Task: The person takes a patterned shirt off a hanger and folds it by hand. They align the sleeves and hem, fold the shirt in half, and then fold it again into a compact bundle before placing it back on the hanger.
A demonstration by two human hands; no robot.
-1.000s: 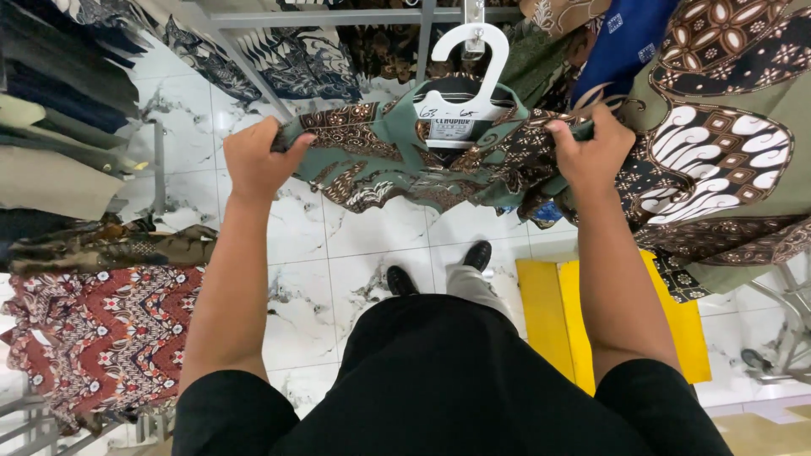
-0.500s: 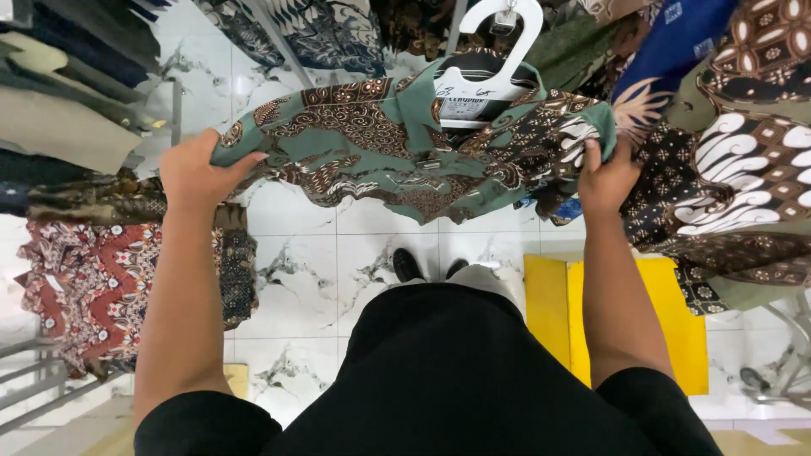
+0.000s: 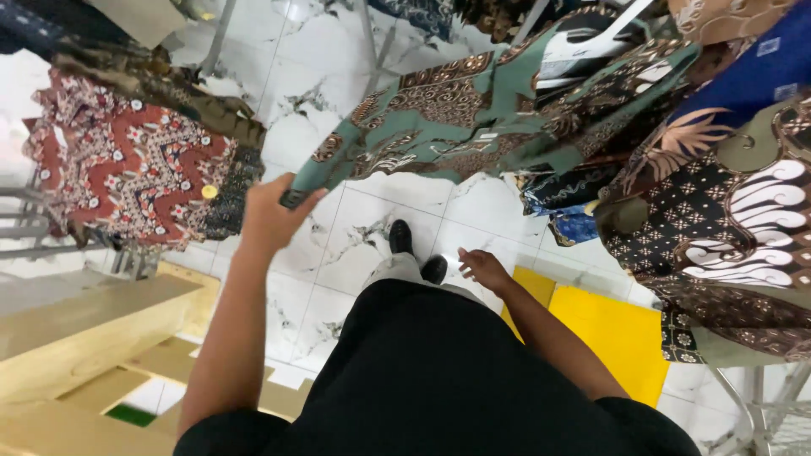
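While its hanger (image 3: 583, 46) is cut off at the top edge, a green batik shirt (image 3: 473, 118) is pinched at the sleeve by the left hand (image 3: 274, 215); the right hand (image 3: 483, 268) is held loosely spread, empty, above the marble floor (image 3: 338, 245).

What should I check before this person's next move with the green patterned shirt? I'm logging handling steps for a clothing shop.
1. Left hand grips the sleeve end of the green and brown patterned shirt: ok.
2. Right hand holds something: not ok, it hangs open and empty, apart from the cloth.
3. Shirt sits on its white plastic hanger: ok.
4. Hanger hooked on a rail: cannot tell, the hook is out of view.
5. Shirt hangs off the white marble floor: ok.
6. Shirt free of the neighbouring blue and brown garments: not ok, they overlap.
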